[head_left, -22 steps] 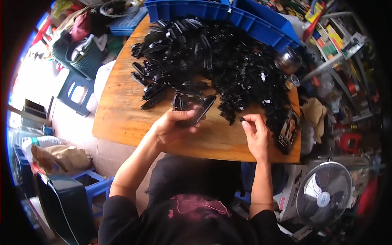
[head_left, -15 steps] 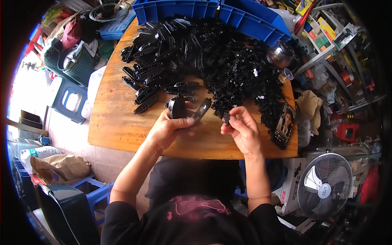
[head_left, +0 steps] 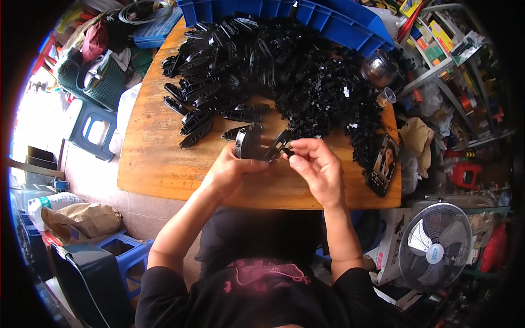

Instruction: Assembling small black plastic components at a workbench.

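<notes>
My left hand (head_left: pixel 229 170) is closed around long black plastic parts (head_left: pixel 249 143), held above the near half of the wooden table. One elongated black part (head_left: pixel 277 146) sticks out from it toward the right. With thumb and forefinger, my right hand (head_left: pixel 320 167) pinches a small black plastic piece (head_left: pixel 288 151) against the end of that elongated part. The fingers partly hide the small piece. Beyond my hands lies a heap of long black plastic parts (head_left: pixel 202 90). Right of it spreads a pile of small black pieces (head_left: pixel 328 98), with a few white ones among them.
Blue plastic crates (head_left: pixel 339 24) stand along the far side of the wooden table (head_left: pixel 158 169). A phone (head_left: pixel 383 167) showing a picture lies at the table's right edge, near a clear cup (head_left: pixel 388 95). A fan (head_left: pixel 435 247) stands at lower right, a blue-grey stool (head_left: pixel 94 131) at left.
My right hand has moved left with the small black piece, bringing it to the end of the elongated part. My left hand has shifted slightly right, still holding its parts.
</notes>
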A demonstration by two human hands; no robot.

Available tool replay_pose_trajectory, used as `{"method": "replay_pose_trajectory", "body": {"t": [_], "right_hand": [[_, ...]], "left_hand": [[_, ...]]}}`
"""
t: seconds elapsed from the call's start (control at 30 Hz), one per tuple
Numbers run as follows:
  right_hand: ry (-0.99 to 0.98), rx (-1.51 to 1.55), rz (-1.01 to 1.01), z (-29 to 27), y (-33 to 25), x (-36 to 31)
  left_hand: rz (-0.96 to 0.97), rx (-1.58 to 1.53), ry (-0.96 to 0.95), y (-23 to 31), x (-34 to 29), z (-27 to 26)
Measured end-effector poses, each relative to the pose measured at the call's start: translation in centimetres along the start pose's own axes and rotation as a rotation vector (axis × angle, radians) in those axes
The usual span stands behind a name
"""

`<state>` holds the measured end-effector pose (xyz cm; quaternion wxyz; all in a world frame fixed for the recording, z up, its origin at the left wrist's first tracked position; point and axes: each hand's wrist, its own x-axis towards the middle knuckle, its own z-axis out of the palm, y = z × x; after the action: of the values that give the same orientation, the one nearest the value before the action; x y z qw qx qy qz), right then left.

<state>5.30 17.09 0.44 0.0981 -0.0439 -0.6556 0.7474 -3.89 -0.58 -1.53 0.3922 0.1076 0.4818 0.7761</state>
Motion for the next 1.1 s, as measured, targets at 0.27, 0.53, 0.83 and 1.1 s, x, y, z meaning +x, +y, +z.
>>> {"method": "replay_pose_trajectory", "body": {"t": [0.27, 0.53, 0.83, 1.1], "right_hand": [[-0.071, -0.823, -0.502, 1.4, -0.4, 0.3], [0.067, -0.647, -0.5, 1.4, 0.1, -0.5], [0.102, -0.536, -0.437, 1.1, 0.3, -0.6], [0.019, -0.633, -0.47, 1.9, 0.3, 0.0]], "left_hand": [[0.193, 0.454, 0.175, -0.5, -1.0, 0.6], [0.152, 0.387, 0.188, -0.3, -0.9, 1.1], [0.135, 0.334, 0.211, -0.5, -1.2, 0.6], [0.239, 0.509, 0.195, -1.0, -1.8, 0.1]]}}
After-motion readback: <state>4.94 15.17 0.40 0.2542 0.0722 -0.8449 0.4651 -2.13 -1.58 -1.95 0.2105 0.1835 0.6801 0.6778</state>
